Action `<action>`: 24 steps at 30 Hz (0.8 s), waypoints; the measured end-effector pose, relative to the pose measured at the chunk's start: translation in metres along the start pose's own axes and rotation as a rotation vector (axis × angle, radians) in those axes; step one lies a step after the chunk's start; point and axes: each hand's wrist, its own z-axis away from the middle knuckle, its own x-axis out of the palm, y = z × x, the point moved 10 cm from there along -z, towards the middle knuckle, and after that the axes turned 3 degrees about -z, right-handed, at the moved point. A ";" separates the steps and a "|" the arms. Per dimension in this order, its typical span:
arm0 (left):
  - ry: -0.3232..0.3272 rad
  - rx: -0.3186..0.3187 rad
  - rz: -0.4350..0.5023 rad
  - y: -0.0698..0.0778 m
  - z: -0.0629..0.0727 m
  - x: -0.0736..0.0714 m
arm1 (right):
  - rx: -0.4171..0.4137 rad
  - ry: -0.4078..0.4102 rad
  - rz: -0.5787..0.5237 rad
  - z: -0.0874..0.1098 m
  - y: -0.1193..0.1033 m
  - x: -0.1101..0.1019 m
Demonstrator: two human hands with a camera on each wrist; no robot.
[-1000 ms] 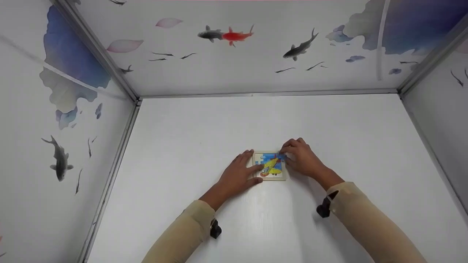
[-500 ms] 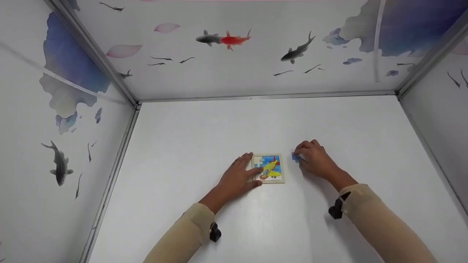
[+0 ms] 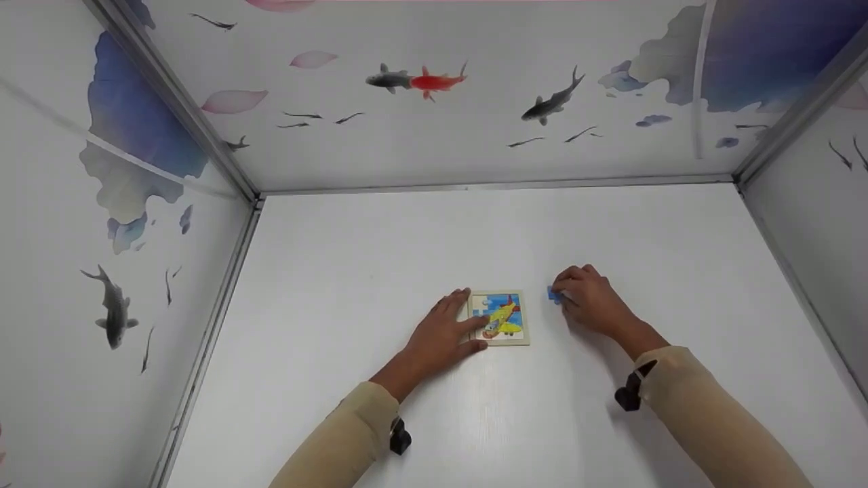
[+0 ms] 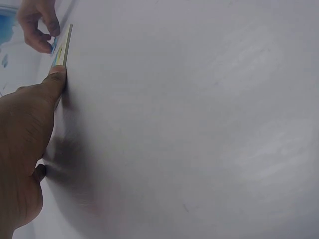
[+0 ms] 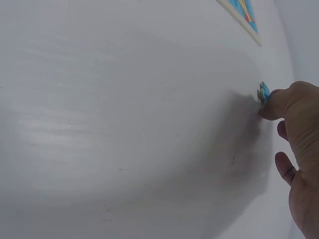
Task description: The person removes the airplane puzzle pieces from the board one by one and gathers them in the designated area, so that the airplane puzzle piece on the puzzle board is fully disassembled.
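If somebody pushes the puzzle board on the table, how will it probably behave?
The puzzle board would likely slide rather than roll or tip, since it lies flat on the smooth-looking table. It is probably stiff, as its thin edges look straight. The left hand touching it might hold it back.

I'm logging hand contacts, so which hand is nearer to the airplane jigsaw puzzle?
Left. The left hand rests over the left edge of the airplane jigsaw puzzle; the right hand is apart, beyond its right edge, pinching a blue jigsaw piece.
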 end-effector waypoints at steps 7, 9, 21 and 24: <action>0.009 0.001 -0.012 0.000 -0.001 0.001 | -0.007 -0.007 0.012 0.000 0.002 0.001; 0.001 -0.006 -0.004 -0.001 -0.001 0.001 | -0.010 -0.008 0.013 0.000 0.001 0.001; 0.013 0.016 -0.005 0.001 -0.001 0.000 | -0.011 0.012 -0.005 0.005 0.000 0.002; 0.013 0.013 -0.006 0.000 -0.001 -0.001 | -0.022 0.032 -0.015 0.005 -0.002 0.000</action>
